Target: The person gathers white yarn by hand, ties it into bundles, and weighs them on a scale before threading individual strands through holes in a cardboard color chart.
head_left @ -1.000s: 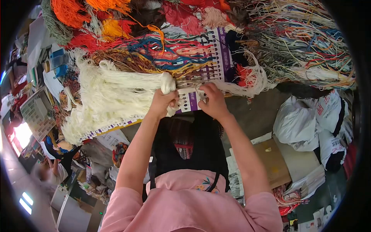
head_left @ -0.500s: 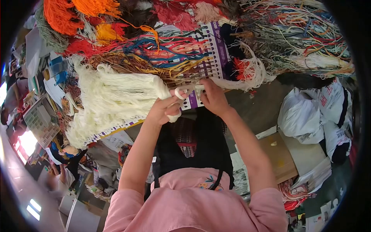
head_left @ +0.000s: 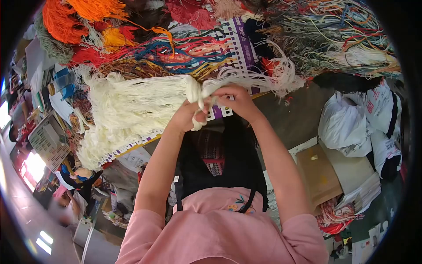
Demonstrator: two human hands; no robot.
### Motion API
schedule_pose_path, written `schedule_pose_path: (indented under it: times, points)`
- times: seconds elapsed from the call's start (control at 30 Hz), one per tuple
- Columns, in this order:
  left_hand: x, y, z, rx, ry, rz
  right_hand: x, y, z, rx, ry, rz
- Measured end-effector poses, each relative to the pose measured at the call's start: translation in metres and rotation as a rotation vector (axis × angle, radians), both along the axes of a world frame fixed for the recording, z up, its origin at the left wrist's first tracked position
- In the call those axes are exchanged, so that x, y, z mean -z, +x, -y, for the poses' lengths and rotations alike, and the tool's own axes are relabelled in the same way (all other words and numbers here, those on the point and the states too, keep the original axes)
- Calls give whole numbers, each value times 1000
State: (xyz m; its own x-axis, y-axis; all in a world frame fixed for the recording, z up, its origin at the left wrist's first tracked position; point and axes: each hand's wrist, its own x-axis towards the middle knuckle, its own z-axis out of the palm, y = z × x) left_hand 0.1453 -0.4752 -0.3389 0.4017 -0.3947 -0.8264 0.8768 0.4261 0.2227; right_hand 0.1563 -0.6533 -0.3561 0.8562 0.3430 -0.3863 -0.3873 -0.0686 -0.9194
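A thick hank of cream yarn (head_left: 140,99) lies left of centre, its looped end at my hands. My left hand (head_left: 188,115) is closed on this end, with a loop of the yarn around its fingers. Close beside it, my right hand (head_left: 238,102) pinches a bunch of thin white strands (head_left: 246,79) that trails off to the right. The fingertips of both hands nearly meet, and the yarn partly hides them. Below the hands shows the edge of a white and purple card with punched holes (head_left: 216,113).
Multicoloured threads (head_left: 184,57) lie across the card beyond my hands. Orange yarn bundles (head_left: 66,24) sit at upper left, and a large heap of mixed threads (head_left: 334,35) at upper right. White plastic bags (head_left: 347,125) and a cardboard box (head_left: 318,171) stand to the right. Another person (head_left: 72,207) is at lower left.
My right hand has moved slightly left, and the white strands now bunch up over its fingers. The loop on my left hand has shifted, with the hank's end standing higher above the fingers.
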Motion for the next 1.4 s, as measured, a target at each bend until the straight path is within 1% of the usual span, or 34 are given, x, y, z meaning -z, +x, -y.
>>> schedule_pose_path:
  times: [0.03,0.1,0.13,0.17,0.2,0.23,0.27,0.33,0.37,0.43,0.5,0.53,0.57,0.63,0.7,0.73,0.77,0.8,0.83,0.87,0.9,0.93,0.97,1.0,1.03,1.07,1.1,1.17,1.2,1.27,1.3,1.33,1.37,1.4]
  points:
    - [-6,3,3,54,-99,-18,7,-1,-4,-97,-156,200]
    - [-7,5,9,182,-27,72,10,-3,-8,-81,-113,148]
    - [-13,11,15,159,63,31,11,-4,-10,-66,-79,102]
    - [-10,12,12,87,67,-17,18,-10,-6,-80,-76,14]
    - [-6,12,9,15,72,-65,16,-10,-4,-34,-39,-32]
    - [0,8,5,-189,-22,-189,14,-10,-3,11,1,-77]
    - [3,3,-1,-191,-16,-190,19,-13,-2,36,112,-156]
    - [-3,0,-11,-475,-320,-314,14,-5,2,4,160,-100]
    - [-7,-1,-19,-523,-283,-298,12,-1,4,-20,177,-102]
    - [-23,-3,-44,-680,-404,-272,8,0,7,-59,124,-77]
    - [-41,-7,-83,-820,-250,-71,10,-2,7,-107,78,-49]
    - [-46,-11,-117,-809,-163,41,16,-5,4,-94,-5,54]
    - [-57,-11,-140,-821,-250,88,18,-5,1,-79,-89,160]
    - [-66,-14,-172,-873,-156,102,19,-4,-3,-66,-97,183]
    - [-69,-8,-176,-897,446,63,20,-6,-4,-59,-108,205]
    - [-64,-6,-166,-582,963,202,20,-7,-2,-87,-117,210]
    - [-61,-8,-153,-389,1163,259,22,-6,-1,-114,-131,219]
    - [-66,-4,-108,-185,1352,313,16,-2,1,-174,-176,289]
    - [-58,-6,-77,-53,1255,426,16,-2,0,-174,-180,283]
    - [-40,-12,-49,35,1224,367,18,-2,-1,-140,-141,381]
    - [-35,-14,-21,273,1261,444,19,-2,-1,-107,-99,484]
    - [-29,-15,6,496,1298,537,19,-3,0,-93,-39,348]
    - [-9,-17,19,480,1048,682,20,-3,2,-100,-41,349]
    - [13,-22,24,651,1077,673,21,-4,4,-48,21,133]
    - [16,-18,27,592,1011,667,19,-4,6,6,81,-85]
    - [18,-15,29,537,945,660,17,-4,6,-19,68,-75]
    - [16,-7,28,566,943,643,14,-3,5,-16,66,-78]
    - [8,5,23,679,890,503,9,-1,0,44,53,-79]
    - [21,0,12,677,883,502,9,-1,-2,45,58,-77]
    - [3,4,0,477,786,179,10,0,-4,-102,-270,258]
    - [-10,5,-16,378,669,55,15,-2,-8,-104,-303,303]
    - [-34,8,-21,319,763,-48,13,-3,-10,-128,-385,344]
    - [-38,-2,-52,200,701,-85,11,-4,-13,-154,-466,385]
    - [-44,-12,-86,55,605,-168,12,-7,-16,-122,-487,385]
